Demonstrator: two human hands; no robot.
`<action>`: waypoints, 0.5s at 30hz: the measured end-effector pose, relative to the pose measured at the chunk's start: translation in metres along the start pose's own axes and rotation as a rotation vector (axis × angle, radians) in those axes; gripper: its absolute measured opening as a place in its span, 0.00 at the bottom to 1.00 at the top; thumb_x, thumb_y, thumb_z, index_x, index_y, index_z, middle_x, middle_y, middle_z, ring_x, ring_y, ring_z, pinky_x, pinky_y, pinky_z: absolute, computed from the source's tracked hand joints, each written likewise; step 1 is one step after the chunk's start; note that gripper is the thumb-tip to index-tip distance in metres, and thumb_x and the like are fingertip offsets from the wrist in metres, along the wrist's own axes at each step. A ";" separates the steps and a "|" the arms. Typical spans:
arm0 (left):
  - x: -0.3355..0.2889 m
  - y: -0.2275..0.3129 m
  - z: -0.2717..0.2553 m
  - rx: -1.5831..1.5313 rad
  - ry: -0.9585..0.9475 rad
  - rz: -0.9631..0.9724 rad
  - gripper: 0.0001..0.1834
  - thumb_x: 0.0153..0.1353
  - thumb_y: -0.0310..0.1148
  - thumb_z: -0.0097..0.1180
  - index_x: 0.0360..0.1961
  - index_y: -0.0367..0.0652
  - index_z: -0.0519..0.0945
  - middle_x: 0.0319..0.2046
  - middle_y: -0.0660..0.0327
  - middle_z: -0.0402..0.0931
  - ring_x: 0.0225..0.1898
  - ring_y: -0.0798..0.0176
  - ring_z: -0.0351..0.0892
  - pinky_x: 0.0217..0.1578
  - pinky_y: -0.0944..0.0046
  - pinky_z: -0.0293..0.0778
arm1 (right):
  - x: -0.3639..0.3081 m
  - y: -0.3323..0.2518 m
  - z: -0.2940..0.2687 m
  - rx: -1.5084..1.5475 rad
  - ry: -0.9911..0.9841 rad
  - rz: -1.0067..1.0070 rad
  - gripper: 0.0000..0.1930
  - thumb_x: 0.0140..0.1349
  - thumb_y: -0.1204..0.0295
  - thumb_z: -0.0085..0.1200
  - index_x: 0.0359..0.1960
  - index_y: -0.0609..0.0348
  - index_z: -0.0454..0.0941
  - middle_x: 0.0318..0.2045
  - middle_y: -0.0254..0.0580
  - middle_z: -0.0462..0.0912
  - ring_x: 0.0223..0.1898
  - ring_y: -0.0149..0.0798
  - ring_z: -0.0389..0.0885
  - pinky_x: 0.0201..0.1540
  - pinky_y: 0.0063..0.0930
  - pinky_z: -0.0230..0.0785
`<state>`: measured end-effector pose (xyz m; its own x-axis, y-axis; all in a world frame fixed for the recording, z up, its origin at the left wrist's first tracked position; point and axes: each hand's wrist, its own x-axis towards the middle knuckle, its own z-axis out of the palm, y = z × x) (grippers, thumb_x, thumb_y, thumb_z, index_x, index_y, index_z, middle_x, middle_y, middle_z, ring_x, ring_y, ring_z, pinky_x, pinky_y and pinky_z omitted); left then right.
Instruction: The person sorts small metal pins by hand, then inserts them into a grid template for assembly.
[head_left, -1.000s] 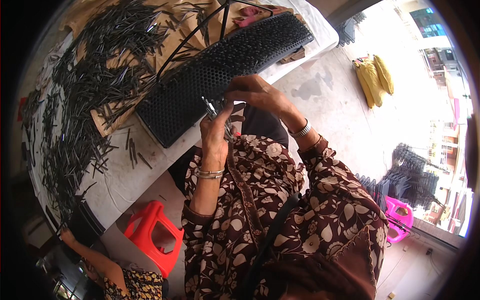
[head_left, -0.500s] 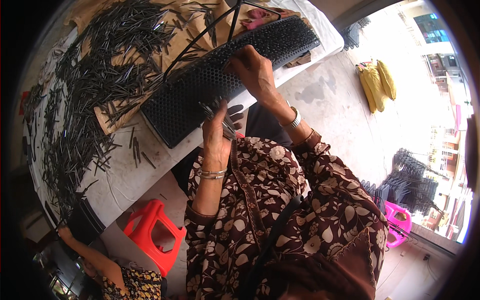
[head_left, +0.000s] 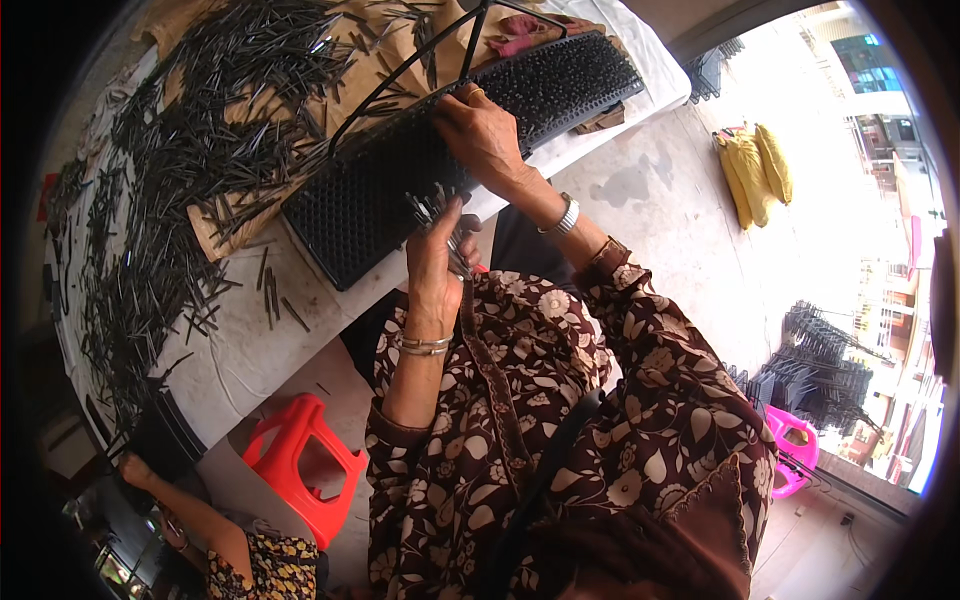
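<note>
A long black panel [head_left: 350,215] covered in rows of small holes lies slantwise on the table's near edge. Its far right part is studded with many short black ends, while the left part shows bare holes. My left hand [head_left: 432,280] is closed around a bundle of thin dark strips [head_left: 430,205], their tips sticking up by the panel's near edge. With fingers bent together, my right hand [head_left: 485,143] touches the panel's middle; what the fingertips pinch, if anything, is hidden. A big heap of loose dark strips [head_left: 215,120] spreads over the table to the left.
A thin black metal frame [head_left: 400,75] rises behind the panel. The table [head_left: 255,370] has a white cover. A red stool [head_left: 305,465] stands below it. Another person's arm [head_left: 190,510] reaches to the table's lower left. Yellow sacks [head_left: 752,175] and stacked black racks [head_left: 820,365] are on the right.
My right hand has shifted left and slightly up along the panel, its fingers now lower against it. My left hand stays nearly in place, its fingers drawn in more around the strips.
</note>
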<state>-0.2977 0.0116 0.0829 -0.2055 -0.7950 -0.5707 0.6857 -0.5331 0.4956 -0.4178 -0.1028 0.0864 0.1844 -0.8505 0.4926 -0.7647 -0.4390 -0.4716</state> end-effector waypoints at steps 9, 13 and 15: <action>-0.006 0.002 0.001 0.062 -0.093 0.005 0.12 0.60 0.32 0.61 0.43 0.39 0.80 0.23 0.64 0.75 0.16 0.74 0.62 0.18 0.74 0.56 | -0.011 0.006 -0.017 0.096 -0.104 -0.050 0.14 0.62 0.64 0.57 0.47 0.53 0.82 0.35 0.44 0.78 0.36 0.42 0.80 0.37 0.32 0.73; -0.007 0.001 0.005 0.075 -0.161 -0.025 0.10 0.61 0.32 0.59 0.41 0.39 0.79 0.23 0.64 0.74 0.16 0.74 0.63 0.18 0.74 0.57 | -0.018 -0.011 -0.035 0.634 -0.476 0.092 0.22 0.69 0.54 0.47 0.41 0.63 0.82 0.27 0.42 0.79 0.30 0.31 0.77 0.32 0.28 0.70; -0.008 0.000 0.007 0.004 -0.197 -0.090 0.07 0.62 0.31 0.57 0.37 0.40 0.76 0.24 0.64 0.73 0.17 0.74 0.63 0.18 0.74 0.58 | -0.023 -0.016 -0.040 0.640 -0.657 0.145 0.30 0.71 0.49 0.41 0.33 0.67 0.83 0.14 0.41 0.75 0.20 0.29 0.71 0.24 0.29 0.68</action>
<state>-0.3009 0.0158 0.0919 -0.3981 -0.7852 -0.4742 0.6559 -0.6051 0.4513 -0.4346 -0.0647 0.1113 0.5757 -0.8173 -0.0241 -0.3574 -0.2251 -0.9064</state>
